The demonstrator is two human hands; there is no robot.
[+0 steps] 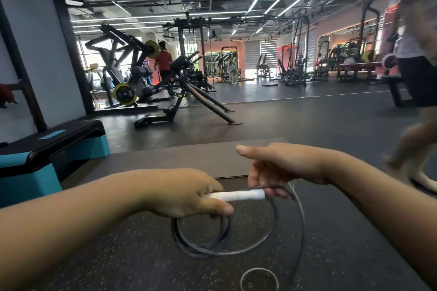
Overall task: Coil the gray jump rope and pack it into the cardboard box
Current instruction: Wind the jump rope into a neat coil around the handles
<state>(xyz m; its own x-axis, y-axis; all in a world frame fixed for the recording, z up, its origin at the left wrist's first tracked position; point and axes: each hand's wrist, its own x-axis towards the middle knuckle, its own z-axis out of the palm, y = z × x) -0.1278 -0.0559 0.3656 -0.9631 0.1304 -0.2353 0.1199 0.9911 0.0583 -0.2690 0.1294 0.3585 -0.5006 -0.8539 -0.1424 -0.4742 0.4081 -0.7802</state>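
Jump rope (224, 249) | partly coiled above floor (118, 255) | left hand (186, 192) clamps white handle (236, 195), loops | right hand (281, 165) loosely feeds cord | box unseen, packing left

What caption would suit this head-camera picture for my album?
In a gym, the left hand grips a white handle while the right hand guides the rope into loops.

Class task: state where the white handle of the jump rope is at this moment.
In the head view, the white handle lies low and central, gripped at its left end by the left hand, its right end beside the right hand, above the coiled rope.
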